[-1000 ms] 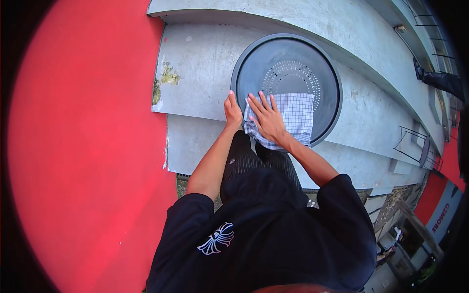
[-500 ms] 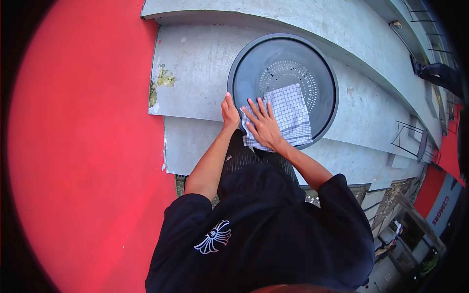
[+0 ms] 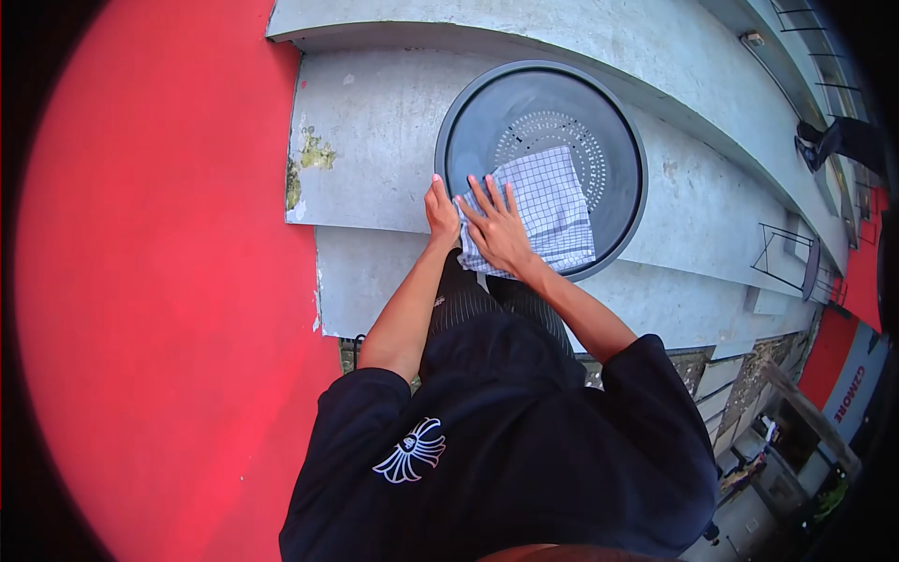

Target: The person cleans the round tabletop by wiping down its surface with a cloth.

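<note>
- The left hand (image 3: 443, 211) holds the edge of a big round grey tub (image 3: 479, 136). Some of its fingers are hidden, so I cannot tell how tight the hold is.
- The right hand (image 3: 497, 232) is wide and flat on a checked cloth (image 3: 548, 199), with its fingers a bit apart. It presses the cloth and does not pinch it.
- The tub is in front of the person, with its near edge by the striped pants (image 3: 463, 292) and a grey step (image 3: 379, 117) behind it. I cannot tell if it sits on the step or on the legs.
- The cloth lies inside the tub, on the near side, and hides part of a ring of pale dots (image 3: 592, 159).
- It looks like wiping: one hand keeps the tub steady and the other rubs.
- The next rub calls for a firm left hand and a flat right palm, so the cloth does not bunch up.
- One second ago, the top of the cloth was almost straight across. Now it is tilted, and one corner reaches higher over the dots.
- The right hand is now a little closer to the left hand. The left hand is at the same part of the edge as before.
</note>
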Tool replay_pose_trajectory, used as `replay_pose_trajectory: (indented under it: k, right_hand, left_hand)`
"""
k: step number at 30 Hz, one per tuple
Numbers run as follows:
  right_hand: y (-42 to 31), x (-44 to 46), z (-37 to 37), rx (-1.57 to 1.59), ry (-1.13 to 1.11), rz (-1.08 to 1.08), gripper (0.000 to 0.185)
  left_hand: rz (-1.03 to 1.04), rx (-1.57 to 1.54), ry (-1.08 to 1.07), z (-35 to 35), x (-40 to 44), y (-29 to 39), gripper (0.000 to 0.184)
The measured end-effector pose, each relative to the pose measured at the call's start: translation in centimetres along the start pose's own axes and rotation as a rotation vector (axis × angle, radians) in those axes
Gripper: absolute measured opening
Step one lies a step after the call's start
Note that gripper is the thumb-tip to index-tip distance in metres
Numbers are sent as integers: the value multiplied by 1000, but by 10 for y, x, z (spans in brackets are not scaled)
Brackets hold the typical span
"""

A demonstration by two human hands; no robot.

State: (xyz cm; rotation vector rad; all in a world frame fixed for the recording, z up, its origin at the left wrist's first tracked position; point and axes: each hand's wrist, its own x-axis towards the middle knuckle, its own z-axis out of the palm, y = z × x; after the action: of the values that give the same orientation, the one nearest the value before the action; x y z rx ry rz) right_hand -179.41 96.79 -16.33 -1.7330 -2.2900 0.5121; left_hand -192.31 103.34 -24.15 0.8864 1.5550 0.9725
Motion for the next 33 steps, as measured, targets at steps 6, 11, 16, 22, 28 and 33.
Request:
replay_pose_trajectory:
  k: [6,11,16,22,28,33]
  right_hand:
    - [-1,-32,-17,-34,-93,-10,52]
    - [9,45,3,-37,40,-11,51]
    - [53,127,-2,-159,261,302,50]
    - [47,108,5,-97,258,239,52]
    - [3,47,11,-90,89,141,53]
    - [38,98,0,-172,147,113,55]
  left_hand:
    - [25,-95,-14,3,2,-5,64]
    - [54,-110,54,4,-1,1,64]
    - [41,-81,6,-1,6,-19,60]
    - [49,-163,-23,-1,6,-32,54]
    - [91,-152,-52,-1,-8,9,57]
    - [30,-356,-113,4,11,-24,60]
